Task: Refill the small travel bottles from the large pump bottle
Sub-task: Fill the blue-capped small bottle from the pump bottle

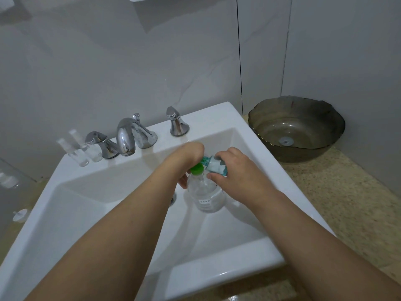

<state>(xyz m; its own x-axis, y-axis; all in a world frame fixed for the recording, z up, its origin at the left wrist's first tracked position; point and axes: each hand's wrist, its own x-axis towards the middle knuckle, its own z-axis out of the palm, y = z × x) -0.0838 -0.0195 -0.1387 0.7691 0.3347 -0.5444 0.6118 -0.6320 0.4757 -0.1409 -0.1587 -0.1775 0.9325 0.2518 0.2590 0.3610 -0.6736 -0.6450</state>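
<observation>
Tilting small bottle (216, 166) in right hand (236, 177) grip, neck pointing left at green pump (197, 169); left hand (186, 161) is gripping the pump.

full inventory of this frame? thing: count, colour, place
pump bottle: 1, clear, green pump, over the basin
travel bottle: 1, teal-tinted, tilted at the pump
spray bottles: 2, clear, sink ledge left of tap
sink: 1, white, centre
tap: 1, chrome, back ledge
handles: 2, chrome, either side of tap
bowl: 1, smoky glass, counter right
counter: 1, speckled beige, right
left hand: 1, on the pump
right hand: 1, holds travel bottle
</observation>
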